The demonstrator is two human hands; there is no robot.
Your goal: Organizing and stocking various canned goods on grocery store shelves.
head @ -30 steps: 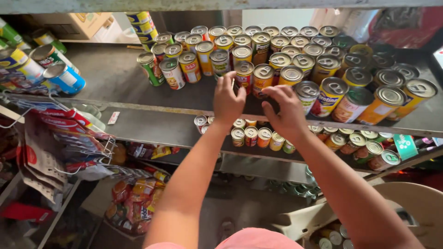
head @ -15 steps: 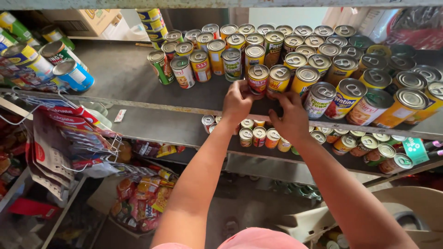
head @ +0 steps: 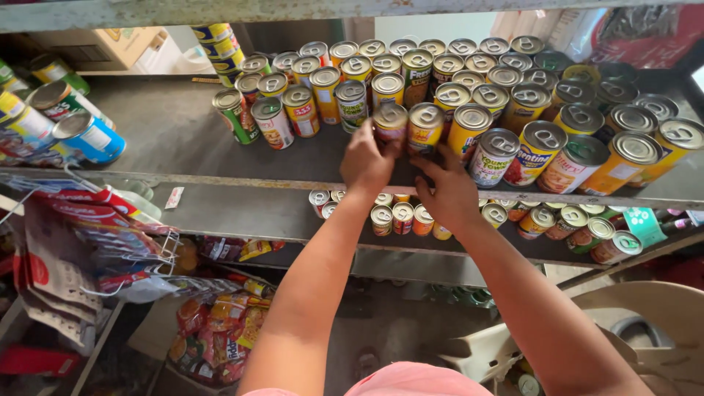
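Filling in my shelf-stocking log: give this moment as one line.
left hand: grips pink-labelled can | right hand: touches yellow-labelled can | place: grey metal shelf

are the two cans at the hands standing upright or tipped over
Upright: both cans show their pull-tab tops facing up on the shelf, left hand and right hand at their sides.

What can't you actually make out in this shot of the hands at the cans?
Head view only:
- Left hand covers the lower part of the can it touches; how firmly it grips is unclear.
- Right hand hides the base of the yellow can and part of the shelf edge.
- Small cans on the lower shelf are partly hidden by both forearms.
- Cans at the right edge are cut off by the frame.
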